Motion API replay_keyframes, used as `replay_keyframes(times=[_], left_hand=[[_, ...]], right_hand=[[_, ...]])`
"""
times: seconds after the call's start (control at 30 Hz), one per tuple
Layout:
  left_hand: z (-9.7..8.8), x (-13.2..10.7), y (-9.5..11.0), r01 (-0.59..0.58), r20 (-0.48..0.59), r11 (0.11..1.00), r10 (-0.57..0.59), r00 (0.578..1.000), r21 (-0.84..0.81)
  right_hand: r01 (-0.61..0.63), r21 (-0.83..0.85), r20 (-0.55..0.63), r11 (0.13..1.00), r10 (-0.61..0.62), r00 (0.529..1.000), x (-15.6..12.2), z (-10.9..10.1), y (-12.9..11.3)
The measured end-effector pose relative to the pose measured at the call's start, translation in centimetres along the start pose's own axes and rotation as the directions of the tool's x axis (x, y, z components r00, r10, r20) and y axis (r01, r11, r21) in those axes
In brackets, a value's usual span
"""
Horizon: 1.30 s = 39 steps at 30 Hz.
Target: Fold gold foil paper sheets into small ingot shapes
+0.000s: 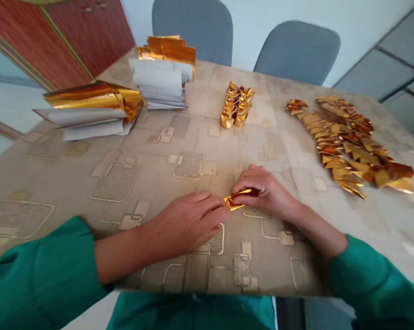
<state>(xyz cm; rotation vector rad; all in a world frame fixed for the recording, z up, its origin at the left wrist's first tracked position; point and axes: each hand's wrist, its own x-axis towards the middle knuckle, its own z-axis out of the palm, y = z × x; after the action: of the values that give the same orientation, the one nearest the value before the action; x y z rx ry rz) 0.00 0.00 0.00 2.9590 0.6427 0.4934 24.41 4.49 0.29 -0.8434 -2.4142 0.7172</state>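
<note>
Between my two hands is a small folded piece of gold foil paper (237, 201), low over the patterned tablecloth near the front of the table. The thumb and fingers of my left hand (193, 217) close on its left end. My right hand (262, 190) pinches its right end, thumb in front and fingers curled behind. Most of the piece is covered by my fingers, so its full shape is hidden. Beyond my hands stand two short rows of folded gold foil pieces (237, 105), side by side.
Long rows of folded gold pieces (344, 142) lie at the right. To the left sit a stack of gold-and-white foil sheets (93, 112) and a taller stack (162, 82). Two grey chairs (193, 27) stand behind the table (151, 160).
</note>
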Motion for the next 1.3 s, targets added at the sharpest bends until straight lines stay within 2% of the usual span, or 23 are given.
replay_keyframes(times=[0.3,0.53,0.83,0.93,1.03,1.2,1.3], left_hand=[[0.4,-0.4,0.2,-0.03,0.014,0.999,0.03,0.999,0.026],[0.5,-0.5,0.3,-0.035,0.066,0.999,0.033,0.997,0.035],[0.3,-0.1,0.2,-0.092,0.101,0.992,0.083,0.991,0.087],[0.1,0.1,0.1,-0.122,0.124,0.987,0.109,0.986,0.101],[0.1,0.2,0.1,-0.107,0.147,0.99,0.092,0.985,0.094],[0.3,-0.1,0.0,-0.046,0.163,0.996,0.034,0.986,0.073],[0.3,-0.1,-0.1,-0.066,0.159,0.995,0.054,0.986,0.073]], right_hand=[[-0.071,-0.026,-0.003,0.997,0.071,0.997,-0.4,0.2,-0.1],[-0.091,-0.139,0.008,0.986,0.093,0.996,-0.6,0.1,-0.2],[-0.002,-0.299,0.042,0.954,0.016,0.999,-0.7,0.0,-0.2],[0.026,-0.347,0.02,0.938,-0.02,1.0,-0.8,0.0,-0.3],[0.055,-0.426,-0.009,0.903,-0.065,0.998,-1.1,0.1,-1.1],[0.123,-0.609,0.047,0.784,-0.119,0.992,-2.4,0.2,-2.4],[0.099,-0.646,-0.002,0.757,-0.132,0.991,-3.5,0.0,-2.4]])
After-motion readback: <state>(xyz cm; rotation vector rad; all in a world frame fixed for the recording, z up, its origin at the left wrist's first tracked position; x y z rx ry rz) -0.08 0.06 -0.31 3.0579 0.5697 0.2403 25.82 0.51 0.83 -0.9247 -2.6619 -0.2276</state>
